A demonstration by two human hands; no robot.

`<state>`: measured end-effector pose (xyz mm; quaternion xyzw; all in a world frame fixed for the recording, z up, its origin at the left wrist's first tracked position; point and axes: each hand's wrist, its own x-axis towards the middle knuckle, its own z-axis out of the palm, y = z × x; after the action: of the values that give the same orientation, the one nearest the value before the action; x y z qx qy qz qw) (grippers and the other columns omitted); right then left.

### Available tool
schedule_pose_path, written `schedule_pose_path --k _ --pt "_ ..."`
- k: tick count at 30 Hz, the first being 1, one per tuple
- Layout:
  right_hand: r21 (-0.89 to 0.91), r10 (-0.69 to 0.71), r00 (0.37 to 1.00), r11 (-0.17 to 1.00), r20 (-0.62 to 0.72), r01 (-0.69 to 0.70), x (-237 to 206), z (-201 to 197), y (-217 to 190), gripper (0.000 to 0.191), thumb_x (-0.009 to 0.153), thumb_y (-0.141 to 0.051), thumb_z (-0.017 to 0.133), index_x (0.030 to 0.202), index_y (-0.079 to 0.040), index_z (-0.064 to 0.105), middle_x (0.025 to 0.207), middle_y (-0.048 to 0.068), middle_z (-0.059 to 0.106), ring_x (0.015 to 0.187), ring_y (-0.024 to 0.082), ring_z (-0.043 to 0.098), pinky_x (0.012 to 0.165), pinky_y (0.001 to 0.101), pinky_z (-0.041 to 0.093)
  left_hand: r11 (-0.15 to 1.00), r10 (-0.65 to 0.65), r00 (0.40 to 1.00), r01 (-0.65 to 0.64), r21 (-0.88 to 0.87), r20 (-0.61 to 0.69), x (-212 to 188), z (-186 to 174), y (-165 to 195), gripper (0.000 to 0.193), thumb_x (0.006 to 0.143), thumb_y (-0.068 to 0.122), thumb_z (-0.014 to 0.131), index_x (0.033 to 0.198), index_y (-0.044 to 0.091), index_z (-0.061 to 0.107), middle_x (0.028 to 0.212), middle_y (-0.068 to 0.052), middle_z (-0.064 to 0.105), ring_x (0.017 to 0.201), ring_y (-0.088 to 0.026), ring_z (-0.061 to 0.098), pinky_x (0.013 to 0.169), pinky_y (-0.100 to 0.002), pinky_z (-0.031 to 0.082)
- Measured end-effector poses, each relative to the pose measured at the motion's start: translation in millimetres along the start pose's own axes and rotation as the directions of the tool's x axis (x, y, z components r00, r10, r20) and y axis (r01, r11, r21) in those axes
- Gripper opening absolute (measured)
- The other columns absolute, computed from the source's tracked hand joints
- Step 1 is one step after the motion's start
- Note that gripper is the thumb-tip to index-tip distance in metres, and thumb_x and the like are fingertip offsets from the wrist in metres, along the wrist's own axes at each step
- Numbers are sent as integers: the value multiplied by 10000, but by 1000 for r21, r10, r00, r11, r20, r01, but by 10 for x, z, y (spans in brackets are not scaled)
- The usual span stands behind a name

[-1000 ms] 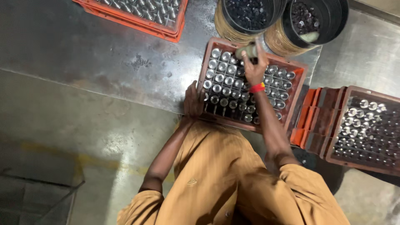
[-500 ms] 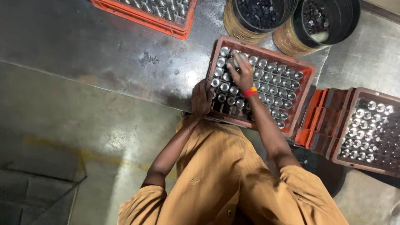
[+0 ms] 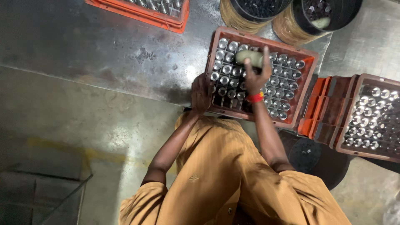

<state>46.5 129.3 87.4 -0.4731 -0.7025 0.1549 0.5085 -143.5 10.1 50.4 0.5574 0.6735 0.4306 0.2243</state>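
An orange-red crate (image 3: 309, 66) full of shiny metal cylinders stands on the steel table in front of me. My left hand (image 3: 201, 93) rests on the crate's near left corner, fingers curled over its rim. My right hand (image 3: 255, 75), with a red band at the wrist, is over the middle of the crate and grips a pale greenish pad (image 3: 248, 57) pressed onto the cylinder tops.
Two round black tubs (image 3: 329, 14) with coiled sides stand behind the crate. Another orange crate (image 3: 137, 11) sits at the far left of the table. A brown crate of cylinders (image 3: 371, 116) and an orange rack (image 3: 325, 110) lie to the right.
My right hand came down from the tubs to the crate, then slid the pad a little toward the crate's far middle. The left hand stays on the near rim.
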Motion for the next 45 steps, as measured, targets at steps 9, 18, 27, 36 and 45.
schedule_pose_path --k 9,18,27,36,45 --pt "-41 31 999 999 40 -29 -146 -146 -39 518 999 -232 784 1403 17 575 1258 195 714 1112 320 727 968 432 601 999 -49 998 49 12 45 27 -8 29 451 1050 275 570 1391 -9 489 1295 -282 573 1191 -470 535 1025 -534 433" --pt "-28 -82 993 996 81 85 -420 -142 -251 419 979 -122 789 1335 -25 588 1206 152 699 1091 287 702 931 425 593 999 -51 998 50 13 38 3 -18 25 460 1061 309 554 1391 -3 482 1311 -286 556 1204 -478 531 1032 -537 434" --pt "-30 4 998 1000 67 -2 -569 -299 -347 530 980 -96 774 1451 -22 544 1310 169 692 1165 304 699 987 427 581 1000 -28 998 28 -8 56 -8 -13 -14 516 1091 398 471 1420 0 462 1354 -277 533 1245 -465 517 1079 -528 412" --pt "62 -71 987 996 144 63 -750 -218 -588 516 1012 -118 791 1448 -48 524 1291 151 706 1101 268 737 909 373 637 993 -116 988 117 -1 106 8 5 -14 552 1084 411 441 1426 -23 453 1369 -280 514 1270 -447 490 1095 -525 389" --pt "9 -23 998 1000 50 23 -1008 -465 -539 552 979 -126 803 1443 -22 522 1307 173 692 1173 321 704 985 410 585 998 -64 996 64 3 55 17 3 9 498 1070 349 489 1415 -8 460 1375 -273 532 1287 -446 500 1116 -510 390"
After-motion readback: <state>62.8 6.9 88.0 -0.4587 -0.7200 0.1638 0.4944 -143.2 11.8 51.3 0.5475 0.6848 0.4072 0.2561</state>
